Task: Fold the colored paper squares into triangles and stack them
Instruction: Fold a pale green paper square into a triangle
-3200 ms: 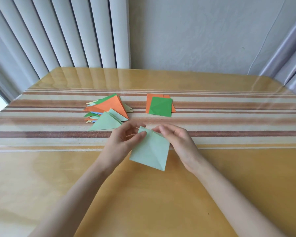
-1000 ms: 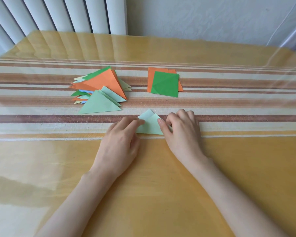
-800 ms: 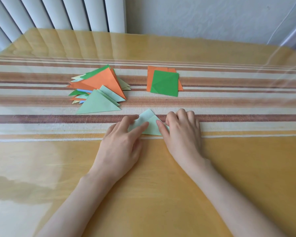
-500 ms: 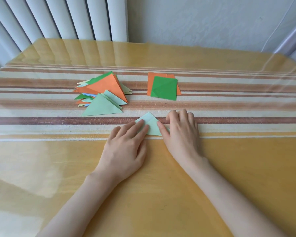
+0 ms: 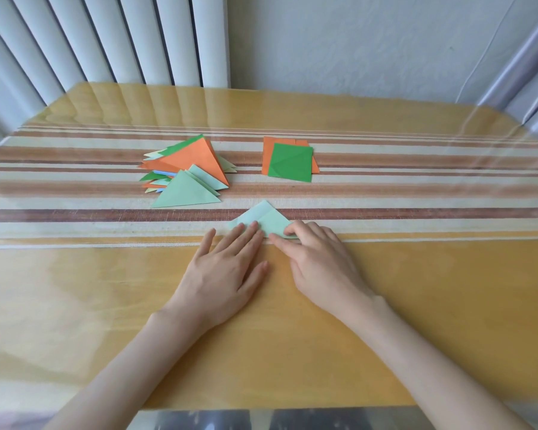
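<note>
Our left hand [image 5: 227, 268] presses flat, fingers straight, on the pale green triangle [image 5: 263, 219] before us; our right hand [image 5: 320, 262] pinches its corner. Many folded triangles [image 5: 190, 167] are piled behind-left; a green square [image 5: 290, 162] and orange squares [image 5: 267, 150] await folding.

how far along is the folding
Done: a pile of folded triangles. In hand: a light green paper, folded to a triangle, left hand pressing it flat, right hand on its corner. Left: stacking it, then the green and orange squares, unfolded.
</note>
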`<state>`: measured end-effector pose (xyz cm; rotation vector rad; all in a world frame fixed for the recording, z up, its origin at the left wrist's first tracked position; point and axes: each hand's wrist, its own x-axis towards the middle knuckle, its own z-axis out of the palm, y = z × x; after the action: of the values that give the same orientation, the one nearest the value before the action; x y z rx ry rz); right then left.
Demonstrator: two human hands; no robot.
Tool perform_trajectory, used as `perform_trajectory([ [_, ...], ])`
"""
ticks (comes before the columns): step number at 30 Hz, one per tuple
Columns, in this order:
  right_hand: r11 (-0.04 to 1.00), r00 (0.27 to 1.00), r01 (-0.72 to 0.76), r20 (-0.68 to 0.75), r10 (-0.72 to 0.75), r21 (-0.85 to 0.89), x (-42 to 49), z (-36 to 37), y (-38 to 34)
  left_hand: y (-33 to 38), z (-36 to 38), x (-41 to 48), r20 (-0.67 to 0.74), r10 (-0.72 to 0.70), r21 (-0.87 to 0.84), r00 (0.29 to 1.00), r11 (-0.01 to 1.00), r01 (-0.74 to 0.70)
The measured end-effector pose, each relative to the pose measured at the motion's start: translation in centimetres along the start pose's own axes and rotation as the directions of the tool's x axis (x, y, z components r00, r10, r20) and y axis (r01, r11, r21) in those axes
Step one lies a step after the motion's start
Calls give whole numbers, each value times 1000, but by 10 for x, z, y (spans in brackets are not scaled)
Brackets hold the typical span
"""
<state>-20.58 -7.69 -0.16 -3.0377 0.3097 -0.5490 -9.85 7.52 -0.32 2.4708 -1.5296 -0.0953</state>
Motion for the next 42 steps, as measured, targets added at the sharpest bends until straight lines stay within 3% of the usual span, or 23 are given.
perform_trajectory([
  [6,997,989,-76,-129,72,-32,-16,-9,17,2,0,-1,-6,-32,-26,999,999,31],
  [11,962,957,-255,-169,236,-103,-5,-13,-4,5,1,0,-51,-36,-16,998,999,35],
  [15,984,977,-166,-129,172,61,14,-5,-15,1,2,2,-135,-28,-82,990,996,17],
  [17,989,991,-114,-56,119,94,14,2,-14,-4,0,3,-214,-161,-189,963,975,121],
  [19,987,994,-105,-20,108,123,12,5,-10,-8,-4,3,-306,-346,-284,887,922,262],
  [21,983,994,-96,-33,103,158,13,5,-6,-11,-7,6,-275,-483,-319,832,862,395],
  [23,980,995,-80,-45,90,180,16,6,-4,-9,-7,12,-244,-527,-292,814,841,456],
  [29,980,995,-60,-66,74,190,16,8,-5,3,-3,29,-314,-508,-285,802,856,431],
  [33,982,995,-52,-76,67,184,16,9,-2,9,5,33,-402,-422,-183,813,907,380],
  [36,977,994,-45,-87,65,207,17,12,-1,5,4,30,-406,-399,-276,822,911,305],
  [40,906,958,-92,-211,193,414,26,3,6,-2,-9,28,-373,-394,-504,840,846,173],
  [42,865,935,-100,-251,251,491,32,-5,12,-8,-16,32,-355,-295,-497,887,863,88],
])
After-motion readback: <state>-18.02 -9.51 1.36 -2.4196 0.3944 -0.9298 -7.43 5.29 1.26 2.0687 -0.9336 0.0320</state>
